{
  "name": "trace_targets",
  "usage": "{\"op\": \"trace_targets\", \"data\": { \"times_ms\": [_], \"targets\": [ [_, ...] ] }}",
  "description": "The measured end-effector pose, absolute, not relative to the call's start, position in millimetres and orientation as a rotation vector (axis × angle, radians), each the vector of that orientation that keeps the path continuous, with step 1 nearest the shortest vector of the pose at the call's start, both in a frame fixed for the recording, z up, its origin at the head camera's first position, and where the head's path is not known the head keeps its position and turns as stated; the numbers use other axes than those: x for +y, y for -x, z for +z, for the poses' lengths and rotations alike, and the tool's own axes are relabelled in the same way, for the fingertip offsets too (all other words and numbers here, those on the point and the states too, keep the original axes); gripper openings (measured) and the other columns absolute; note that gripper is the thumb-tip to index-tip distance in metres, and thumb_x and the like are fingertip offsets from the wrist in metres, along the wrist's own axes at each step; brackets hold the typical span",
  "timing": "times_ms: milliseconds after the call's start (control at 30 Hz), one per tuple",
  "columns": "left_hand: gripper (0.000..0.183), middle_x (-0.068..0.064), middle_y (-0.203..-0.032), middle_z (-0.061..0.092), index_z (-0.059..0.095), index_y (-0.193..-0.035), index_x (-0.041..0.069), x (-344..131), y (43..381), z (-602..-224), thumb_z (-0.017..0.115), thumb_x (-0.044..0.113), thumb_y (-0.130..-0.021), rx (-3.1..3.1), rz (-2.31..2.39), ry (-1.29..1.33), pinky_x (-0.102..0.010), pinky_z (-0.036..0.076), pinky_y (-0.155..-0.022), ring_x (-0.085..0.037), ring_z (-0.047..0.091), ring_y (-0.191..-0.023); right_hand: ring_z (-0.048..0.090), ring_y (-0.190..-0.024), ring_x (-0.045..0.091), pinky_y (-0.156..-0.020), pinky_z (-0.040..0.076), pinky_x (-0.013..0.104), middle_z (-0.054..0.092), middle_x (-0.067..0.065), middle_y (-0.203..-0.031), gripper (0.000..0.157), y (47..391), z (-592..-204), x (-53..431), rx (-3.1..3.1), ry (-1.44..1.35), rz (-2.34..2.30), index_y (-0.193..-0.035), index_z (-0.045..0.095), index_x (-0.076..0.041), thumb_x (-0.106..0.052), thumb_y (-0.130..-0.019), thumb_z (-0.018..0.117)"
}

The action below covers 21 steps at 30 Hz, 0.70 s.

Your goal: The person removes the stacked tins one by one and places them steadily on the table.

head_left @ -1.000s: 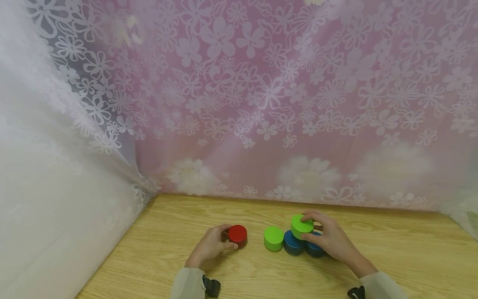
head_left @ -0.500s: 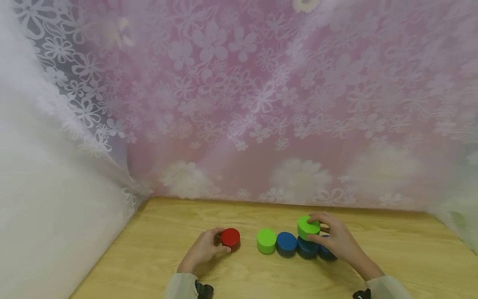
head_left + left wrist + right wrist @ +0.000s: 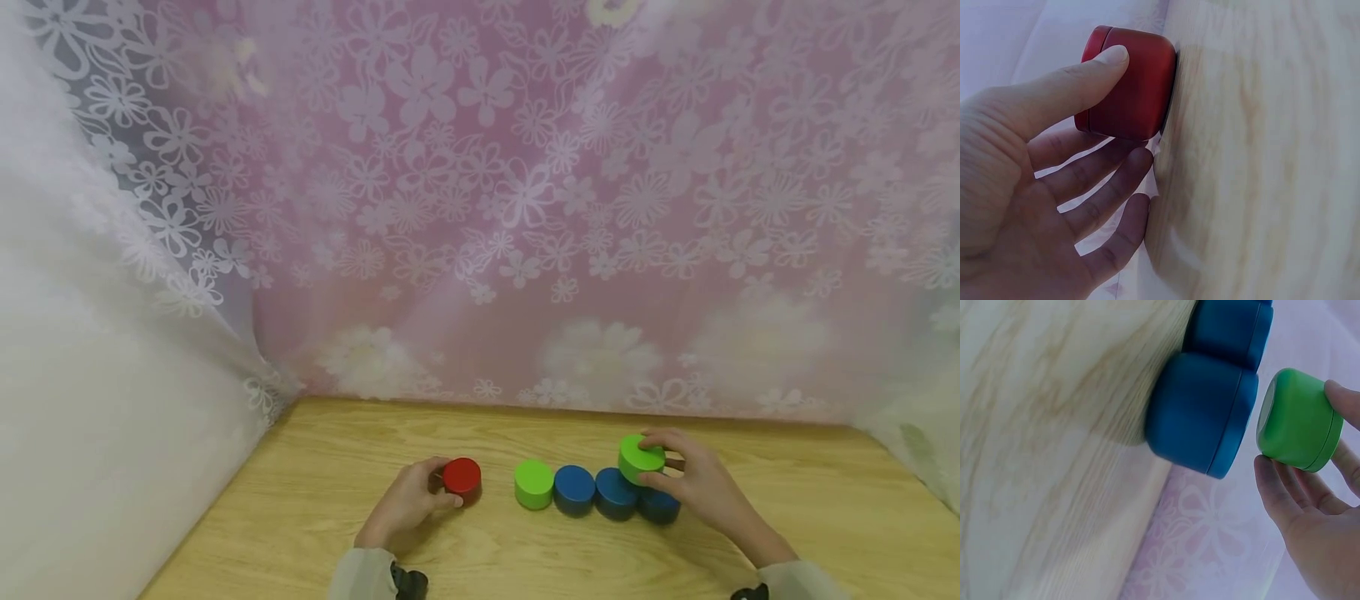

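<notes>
A round red tin [image 3: 462, 478] stands on the table, and my left hand [image 3: 411, 500] grips it from the left. In the left wrist view the thumb lies across the side of the red tin [image 3: 1135, 87], whose lid seam shows. My right hand [image 3: 697, 475] pinches a green tin [image 3: 639, 457] between thumb and fingers, raised above the rightmost blue tin [image 3: 660, 506]. In the right wrist view a gap shows between the held green tin [image 3: 1300, 419] and the end blue tin [image 3: 1200, 412].
A row runs left to right on the wooden table [image 3: 480, 558]: another green tin [image 3: 534, 484], a blue tin [image 3: 574, 490], a second blue tin [image 3: 617, 493], then the rightmost blue one. A pink flowered cloth [image 3: 480, 250] hangs behind, and a white cloth [image 3: 112, 417] hangs at left.
My right hand has carried the green tin rightward, over the blue tins to above the last one. The left hand stays on the red tin; the whole view has shifted slightly.
</notes>
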<state>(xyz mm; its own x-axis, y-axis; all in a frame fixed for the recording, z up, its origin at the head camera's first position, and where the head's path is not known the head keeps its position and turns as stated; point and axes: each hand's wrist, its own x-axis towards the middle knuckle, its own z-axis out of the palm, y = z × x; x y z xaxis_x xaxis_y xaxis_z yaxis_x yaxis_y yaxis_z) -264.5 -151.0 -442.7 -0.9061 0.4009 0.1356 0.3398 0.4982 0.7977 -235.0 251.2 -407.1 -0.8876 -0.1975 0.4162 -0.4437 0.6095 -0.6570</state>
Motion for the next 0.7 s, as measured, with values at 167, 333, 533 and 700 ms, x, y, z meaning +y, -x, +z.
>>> {"op": "trace_targets", "data": {
  "times_ms": [167, 333, 533, 700],
  "targets": [
    [0.052, -0.017, -0.116, 0.069, 0.061, -0.130, -0.008, -150.7, 263.5, -441.4, 0.082, 0.009, -0.086, 2.674, 1.384, -0.655, -0.050, 0.053, -0.089, -0.029, 0.067, -0.098, 0.057, -0.115, 0.048, -0.084, 0.056, 0.055, 0.059, 0.027, -0.129, 0.036, 235.1, -405.7, 258.7, -2.559, -0.495, 1.176, -0.114, 0.068, 0.001, -0.004, -0.082, 0.084],
    [0.051, -0.015, -0.116, 0.069, 0.061, -0.129, -0.008, -150.5, 262.5, -441.3, 0.082, 0.008, -0.086, 2.690, 1.374, -0.663, -0.050, 0.052, -0.090, -0.029, 0.067, -0.098, 0.058, -0.114, 0.047, -0.084, 0.056, 0.053, 0.059, 0.026, -0.128, 0.037, 234.6, -407.0, 268.4, -2.566, -0.475, 1.155, -0.115, 0.067, 0.002, -0.005, -0.083, 0.084],
    [0.051, -0.015, -0.115, 0.069, 0.061, -0.129, -0.009, -151.2, 263.1, -440.6, 0.082, 0.008, -0.086, 2.687, 1.384, -0.672, -0.047, 0.054, -0.088, -0.027, 0.067, -0.096, 0.058, -0.111, 0.046, -0.081, 0.058, 0.046, 0.060, 0.024, -0.126, 0.037, 235.6, -410.9, 278.4, -2.543, -0.461, 1.084, -0.114, 0.068, 0.002, -0.005, -0.081, 0.085],
    [0.051, -0.014, -0.114, 0.070, 0.061, -0.129, -0.008, -151.3, 263.9, -442.6, 0.082, 0.008, -0.086, 2.671, 1.394, -0.656, -0.048, 0.053, -0.088, -0.026, 0.067, -0.096, 0.059, -0.109, 0.045, -0.079, 0.059, 0.046, 0.061, 0.025, -0.125, 0.037, 236.4, -415.1, 284.2, -2.540, -0.433, 1.068, -0.113, 0.069, 0.002, -0.004, -0.081, 0.085]
  ]
}}
